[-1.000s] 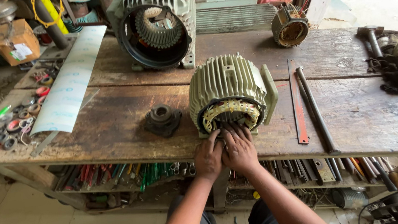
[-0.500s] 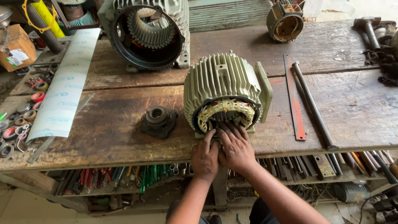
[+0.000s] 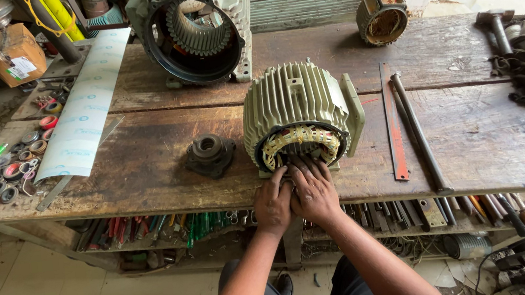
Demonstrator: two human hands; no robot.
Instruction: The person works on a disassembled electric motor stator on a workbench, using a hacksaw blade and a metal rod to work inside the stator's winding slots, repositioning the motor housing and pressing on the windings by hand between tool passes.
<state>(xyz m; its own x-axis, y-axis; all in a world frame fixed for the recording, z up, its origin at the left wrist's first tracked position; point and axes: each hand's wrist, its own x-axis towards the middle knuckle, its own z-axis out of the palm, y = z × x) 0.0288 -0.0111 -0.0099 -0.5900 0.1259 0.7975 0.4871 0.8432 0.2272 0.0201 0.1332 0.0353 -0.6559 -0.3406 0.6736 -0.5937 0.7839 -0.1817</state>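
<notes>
Wooden planks make up the counter (image 3: 144, 162). Far back on the left sits a brown box (image 3: 15, 54) with a white label, and a long white sheet (image 3: 84, 109) lies beside it. Near the front edge lies a green motor (image 3: 299, 106). The left hand (image 3: 274, 201) and right hand (image 3: 313, 191) are close together, fingers pressed into the motor's wire-filled open end.
</notes>
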